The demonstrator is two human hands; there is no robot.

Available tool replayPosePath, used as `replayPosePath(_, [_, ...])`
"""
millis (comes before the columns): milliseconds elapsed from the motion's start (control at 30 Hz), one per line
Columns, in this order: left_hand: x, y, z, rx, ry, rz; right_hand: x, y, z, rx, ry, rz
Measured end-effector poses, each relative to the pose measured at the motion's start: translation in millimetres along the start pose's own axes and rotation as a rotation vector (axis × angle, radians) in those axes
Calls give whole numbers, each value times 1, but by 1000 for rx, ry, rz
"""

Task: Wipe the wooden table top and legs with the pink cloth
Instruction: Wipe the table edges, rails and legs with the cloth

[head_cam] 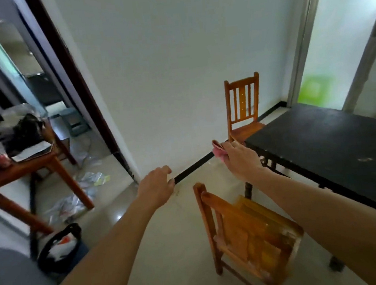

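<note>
Indoors, we stood facing a white wall with both arms stretched out, the pink cloth (218,151) bunched in our right hand (242,159), whose fingers were curled round it, the fabric poking out to the left of the knuckles. Our left hand (156,186) hung over the floor, its fingers loosely curled and holding nothing. The dark table (331,151) lay to the right of the cloth hand, its nearest corner just beside and a little below the wrist, so the right hand was plainly the nearer of the two; the left was well apart from it. From that corner the table's near edge ran back toward our right side, and we judged that a sweep from the corner along that edge would make the natural first stroke. One turned leg (249,190) stood under that same corner, below the forearm. A wooden chair (256,227) stood between us and the table's edge, close to it, and we judged it might hinder a reach to the legs. A second chair (243,106) stood by the wall beyond the corner. The cloth was not touching the top.
</note>
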State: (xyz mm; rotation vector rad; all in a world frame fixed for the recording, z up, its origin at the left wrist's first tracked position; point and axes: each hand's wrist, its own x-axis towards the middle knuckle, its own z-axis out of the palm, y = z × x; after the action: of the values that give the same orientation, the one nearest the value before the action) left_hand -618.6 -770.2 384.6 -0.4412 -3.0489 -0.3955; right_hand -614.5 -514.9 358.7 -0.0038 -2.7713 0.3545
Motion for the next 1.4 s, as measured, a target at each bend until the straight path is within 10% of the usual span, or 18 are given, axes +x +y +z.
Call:
replayPosePath(967, [444,-205,24,-35,-104,128,385,-47,218,-129,-121,112])
replayPosePath(1400, [674,-145,105,-69,-303,598,413,40,304,-223,-85,661])
